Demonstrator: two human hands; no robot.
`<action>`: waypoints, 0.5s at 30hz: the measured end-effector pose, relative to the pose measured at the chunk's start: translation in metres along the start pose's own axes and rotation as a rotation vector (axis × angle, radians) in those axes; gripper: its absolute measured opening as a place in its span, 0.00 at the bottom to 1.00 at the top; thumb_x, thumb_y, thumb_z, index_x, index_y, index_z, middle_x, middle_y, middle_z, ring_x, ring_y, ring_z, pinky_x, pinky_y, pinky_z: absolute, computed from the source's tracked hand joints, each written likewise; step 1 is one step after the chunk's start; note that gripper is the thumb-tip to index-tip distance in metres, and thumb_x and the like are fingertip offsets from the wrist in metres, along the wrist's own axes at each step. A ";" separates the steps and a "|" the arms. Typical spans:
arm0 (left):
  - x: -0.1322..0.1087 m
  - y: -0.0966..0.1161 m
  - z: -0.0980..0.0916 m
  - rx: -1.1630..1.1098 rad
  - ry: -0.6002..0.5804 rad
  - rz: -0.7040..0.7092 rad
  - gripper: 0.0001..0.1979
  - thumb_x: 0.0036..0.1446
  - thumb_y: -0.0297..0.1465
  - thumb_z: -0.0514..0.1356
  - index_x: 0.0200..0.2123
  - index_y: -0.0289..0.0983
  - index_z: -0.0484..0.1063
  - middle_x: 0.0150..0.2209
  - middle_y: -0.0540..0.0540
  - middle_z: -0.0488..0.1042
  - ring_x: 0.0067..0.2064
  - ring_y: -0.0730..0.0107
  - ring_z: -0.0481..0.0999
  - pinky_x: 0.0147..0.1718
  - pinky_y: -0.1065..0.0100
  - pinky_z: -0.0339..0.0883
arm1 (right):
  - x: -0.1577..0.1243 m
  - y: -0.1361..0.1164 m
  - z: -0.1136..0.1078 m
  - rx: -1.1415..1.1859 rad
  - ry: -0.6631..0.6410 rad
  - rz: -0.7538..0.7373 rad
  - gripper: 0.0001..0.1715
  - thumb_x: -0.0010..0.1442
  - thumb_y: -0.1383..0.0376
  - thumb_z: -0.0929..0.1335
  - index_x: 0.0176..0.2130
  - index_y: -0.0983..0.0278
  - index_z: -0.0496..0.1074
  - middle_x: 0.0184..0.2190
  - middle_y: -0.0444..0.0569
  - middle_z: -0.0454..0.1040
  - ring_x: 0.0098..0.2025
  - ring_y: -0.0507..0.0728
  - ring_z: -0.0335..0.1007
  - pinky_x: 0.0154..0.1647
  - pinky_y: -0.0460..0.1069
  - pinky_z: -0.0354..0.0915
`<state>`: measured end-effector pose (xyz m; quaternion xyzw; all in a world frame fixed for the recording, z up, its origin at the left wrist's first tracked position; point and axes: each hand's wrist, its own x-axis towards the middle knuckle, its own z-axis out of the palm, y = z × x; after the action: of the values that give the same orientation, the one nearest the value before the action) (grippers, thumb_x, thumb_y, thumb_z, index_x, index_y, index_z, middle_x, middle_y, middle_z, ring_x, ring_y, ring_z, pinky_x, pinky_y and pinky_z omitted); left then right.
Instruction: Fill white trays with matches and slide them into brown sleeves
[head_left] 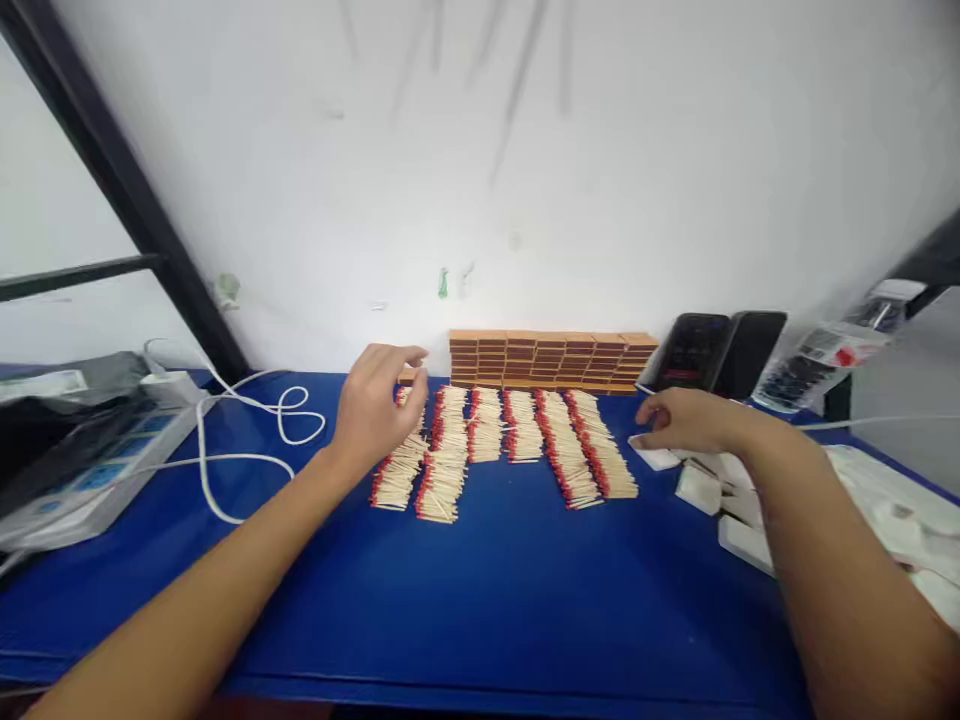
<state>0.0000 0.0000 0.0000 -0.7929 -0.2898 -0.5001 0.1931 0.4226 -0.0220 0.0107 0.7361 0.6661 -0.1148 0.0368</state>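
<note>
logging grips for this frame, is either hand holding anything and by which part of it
The left hand appears empty, its fingers apart. The right hand is at a white piece; whether it grips it cannot be told.

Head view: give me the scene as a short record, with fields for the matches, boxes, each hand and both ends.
Red-tipped wooden matches: six side-by-side rows on the blue table
Brown-and-orange stack of flat boxes: behind the matches, against the white wall
Left hand: at the leftmost row, fingers parted, nothing visibly held
Right hand: over small white box-shaped pieces; contact unclear
Right end: clear plastic bottle
Left end: loose white cable
</note>
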 end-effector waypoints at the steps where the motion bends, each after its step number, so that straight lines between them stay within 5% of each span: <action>1: -0.002 0.004 0.001 -0.016 -0.040 0.033 0.07 0.68 0.24 0.60 0.48 0.35 0.74 0.41 0.41 0.81 0.44 0.57 0.79 0.49 0.55 0.74 | 0.001 0.001 0.003 -0.003 -0.010 0.006 0.20 0.56 0.57 0.78 0.45 0.66 0.80 0.43 0.58 0.84 0.42 0.63 0.81 0.41 0.52 0.70; 5: -0.006 0.014 0.002 -0.064 -0.141 0.105 0.06 0.68 0.25 0.60 0.47 0.37 0.74 0.41 0.42 0.82 0.45 0.58 0.80 0.51 0.55 0.74 | 0.000 0.003 0.005 -0.004 0.024 0.008 0.17 0.53 0.60 0.78 0.42 0.65 0.80 0.40 0.57 0.84 0.40 0.63 0.80 0.39 0.52 0.69; 8: -0.007 0.015 0.001 -0.079 -0.151 0.095 0.06 0.68 0.25 0.60 0.46 0.37 0.75 0.42 0.41 0.82 0.46 0.57 0.80 0.50 0.54 0.74 | -0.009 -0.008 -0.004 0.014 0.175 -0.030 0.17 0.59 0.60 0.73 0.47 0.65 0.80 0.42 0.57 0.83 0.40 0.62 0.78 0.41 0.53 0.67; 12: -0.004 0.017 -0.001 -0.126 -0.209 0.057 0.05 0.69 0.28 0.61 0.45 0.36 0.76 0.42 0.42 0.82 0.46 0.58 0.80 0.49 0.55 0.73 | -0.022 -0.050 -0.003 0.398 0.664 -0.340 0.20 0.64 0.53 0.71 0.49 0.62 0.81 0.37 0.52 0.81 0.37 0.60 0.75 0.40 0.54 0.68; 15: -0.001 0.018 -0.002 -0.233 -0.328 -0.068 0.08 0.68 0.34 0.64 0.46 0.37 0.78 0.42 0.44 0.83 0.46 0.60 0.80 0.49 0.56 0.72 | -0.030 -0.093 0.017 0.691 0.661 -0.479 0.22 0.62 0.49 0.74 0.47 0.62 0.80 0.37 0.52 0.80 0.36 0.58 0.75 0.32 0.51 0.69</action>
<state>0.0095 -0.0151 -0.0003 -0.8704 -0.2841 -0.4007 0.0334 0.3260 -0.0447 0.0100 0.5295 0.7148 -0.0950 -0.4468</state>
